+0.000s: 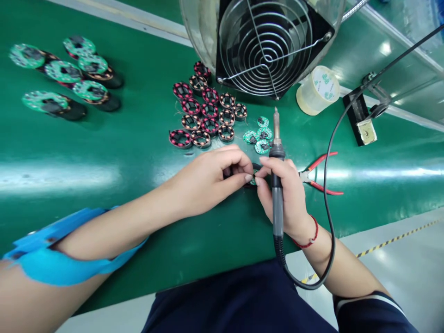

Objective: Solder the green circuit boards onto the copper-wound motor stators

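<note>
Between my two hands is a small green circuit board (253, 181) with a dark rim around it, mostly hidden by the fingers. My left hand (222, 178) is closed, its thumb and forefinger pinching at the board's left side. My right hand (286, 192) holds a soldering iron (277, 203) with its tip pointing away from me, clear of the board. The right thumb and forefinger reach to the board's right side. Just beyond the hands lie several loose green ring boards (250, 137). Farther left are several wound stator rings (190, 122) with red or copper coils.
Red-handled pliers (317, 185) lie right of my right hand. The iron's black cable (326, 185) loops over the forearm. A fan (267, 51) stands at the back, beside a tape roll (314, 95) and a black stand (359, 118). Board-topped stators (55, 101) sit far left.
</note>
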Motion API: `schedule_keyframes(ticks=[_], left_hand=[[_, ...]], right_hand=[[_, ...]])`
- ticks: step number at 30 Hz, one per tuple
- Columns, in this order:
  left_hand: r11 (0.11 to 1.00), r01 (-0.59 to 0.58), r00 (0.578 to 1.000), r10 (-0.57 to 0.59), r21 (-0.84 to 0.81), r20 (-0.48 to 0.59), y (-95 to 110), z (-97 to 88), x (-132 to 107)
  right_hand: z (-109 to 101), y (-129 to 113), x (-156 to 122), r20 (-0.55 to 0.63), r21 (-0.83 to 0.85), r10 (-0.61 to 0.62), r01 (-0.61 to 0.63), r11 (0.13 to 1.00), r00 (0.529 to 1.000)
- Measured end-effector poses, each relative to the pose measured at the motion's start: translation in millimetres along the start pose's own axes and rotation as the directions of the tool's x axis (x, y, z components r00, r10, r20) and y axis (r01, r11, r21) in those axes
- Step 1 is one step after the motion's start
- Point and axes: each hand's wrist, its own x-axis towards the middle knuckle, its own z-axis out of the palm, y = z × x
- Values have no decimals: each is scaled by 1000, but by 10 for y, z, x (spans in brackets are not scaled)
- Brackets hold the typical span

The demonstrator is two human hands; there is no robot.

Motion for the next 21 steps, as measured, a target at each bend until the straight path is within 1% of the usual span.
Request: schedule_keyframes(ticks=[3, 5, 7, 9, 10, 12, 14, 16, 19, 20, 21], left_hand=[[999, 17, 1000, -17, -35, 4, -4, -12, 4], [998, 33, 999, -32, -49, 20, -14, -24, 9], [997, 51, 998, -49, -53, 37, -22, -37, 16], [997, 56, 998, -54, -47, 44, -23, -48, 23], [998, 51, 998, -49, -42, 45, -20, -52, 26], [999, 32, 999, -31, -29, 43, -11, -58, 32], [1000, 16, 999, -16, -7, 48, -2, -62, 35], [1000, 9, 999, -10, 20, 52, 0, -62, 36], [999, 7, 998, -10, 51, 54, -8, -63, 34], [998, 5, 998, -8, 57, 55, -12, -63, 33], [998, 0, 998, -3, 62, 56, -16, -64, 31]], right_hand=[[18, -2, -10, -2, -71, -16, 16, 997, 1000], [-6, -19, -3, 8, -103, -20, 21, 994, 1000], [-74, -55, 11, 38, -87, -12, 15, 996, 999], [-169, -110, 18, 57, -27, 17, -16, 1000, 998], [-215, -144, 14, 49, 13, 38, -38, 999, 998], [-279, -217, -14, 1, 89, 97, -97, 991, 995], [-292, -282, -67, -79, 140, 160, -148, 979, 984], [-271, -318, -135, -171, 150, 194, -169, 974, 966], [-255, -293, -261, -302, 121, 192, -163, 979, 934], [-267, -264, -311, -295, 111, 195, -169, 979, 935], [-285, -230, -364, -259, 102, 199, -178, 979, 945]])
